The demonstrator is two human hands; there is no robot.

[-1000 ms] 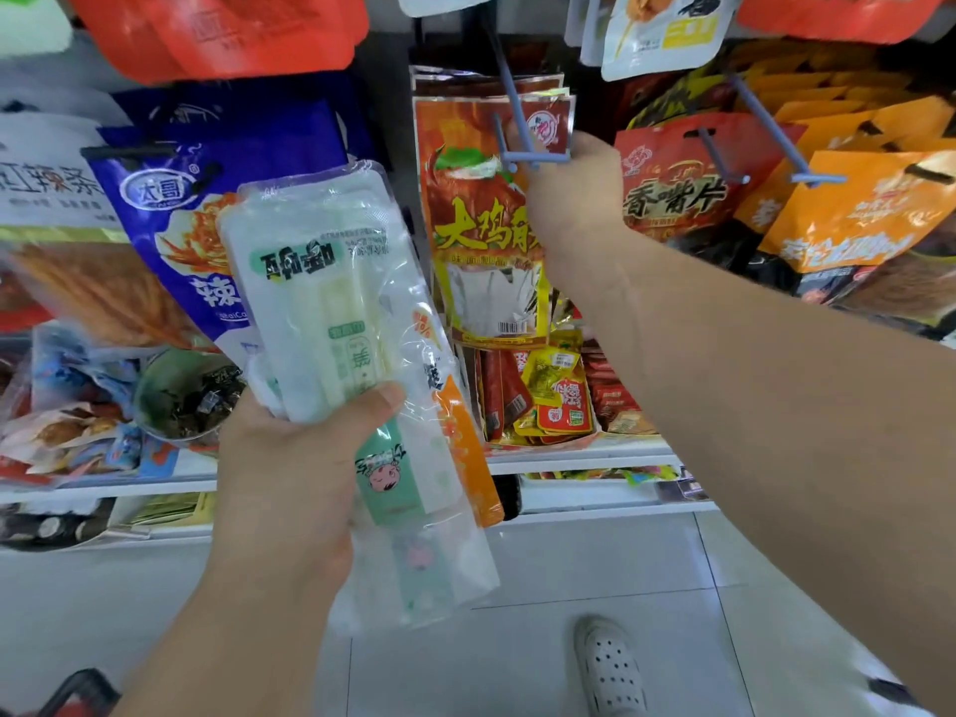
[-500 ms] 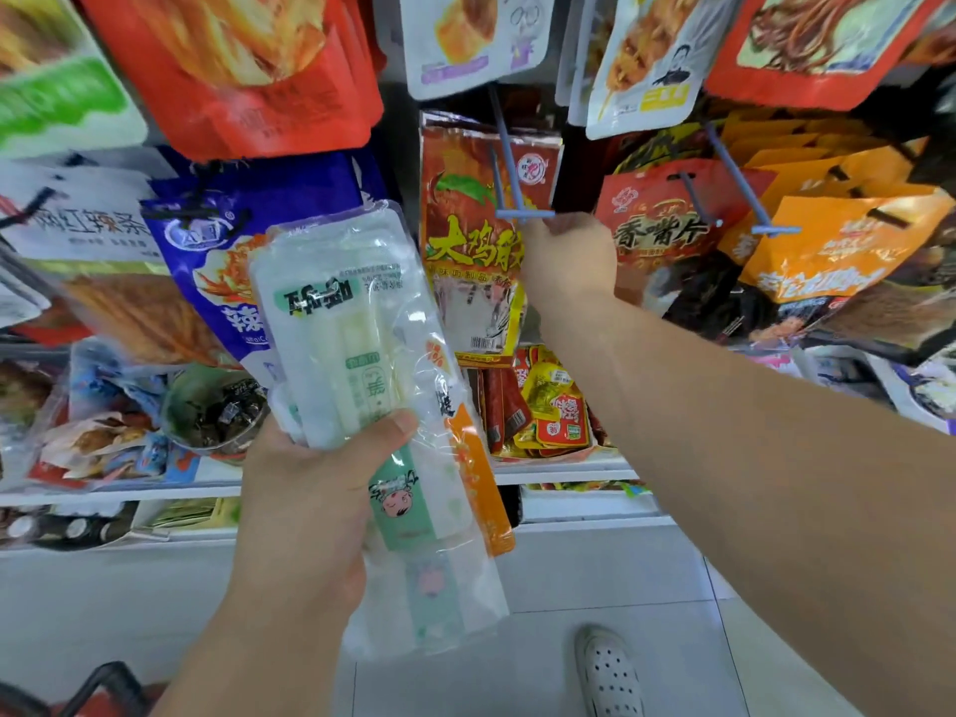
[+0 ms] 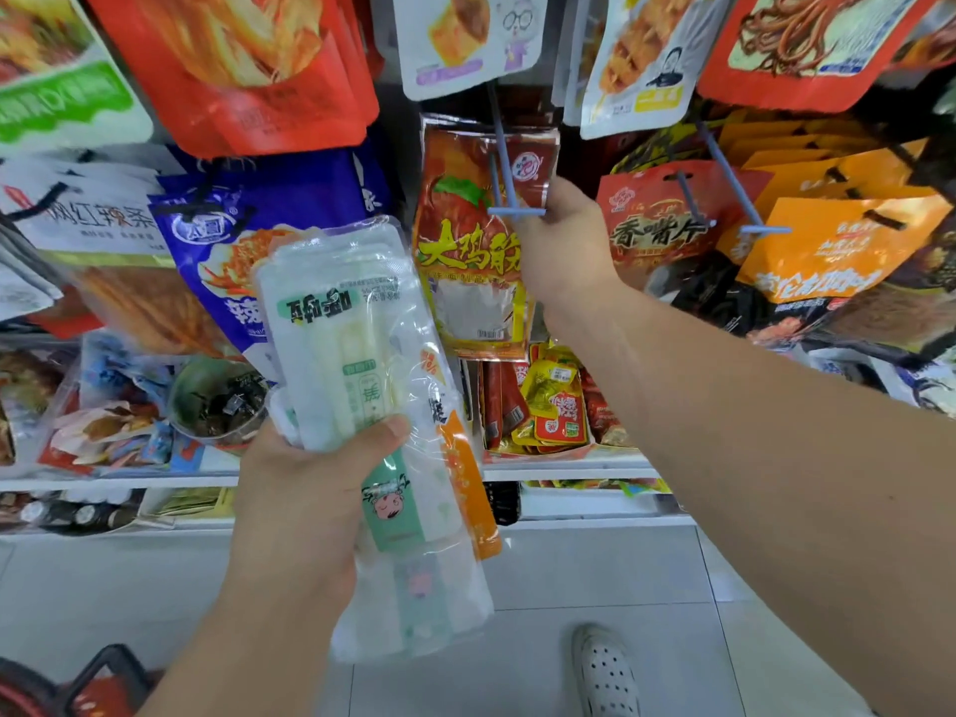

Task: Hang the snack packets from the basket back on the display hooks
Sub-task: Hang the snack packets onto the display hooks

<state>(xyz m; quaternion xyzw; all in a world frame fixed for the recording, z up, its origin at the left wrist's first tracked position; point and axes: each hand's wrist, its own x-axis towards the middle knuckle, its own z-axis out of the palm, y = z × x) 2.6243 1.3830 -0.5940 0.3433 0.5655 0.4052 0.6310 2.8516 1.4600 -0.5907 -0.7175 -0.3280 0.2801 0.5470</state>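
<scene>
Head view: the left hand [image 3: 305,509] grips a stack of white-green snack packets [image 3: 341,333], thumb across the front. Their long axis runs from 11 to 5 o'clock, with the print upside down. At 1 o'clock the right hand [image 3: 564,245] meets a red packet [image 3: 465,251] hanging on a blue hook [image 3: 504,163], its fingers curled, seemingly pinching the packet's right edge. Orange packets [image 3: 838,245] hang at 3 o'clock and a red basket [image 3: 98,680] sits at 7 o'clock.

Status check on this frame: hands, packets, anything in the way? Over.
Left hand grips white packet stack. Right hand grips red packet, threaded on hook. Neighbouring packets close, none across hook.
</scene>
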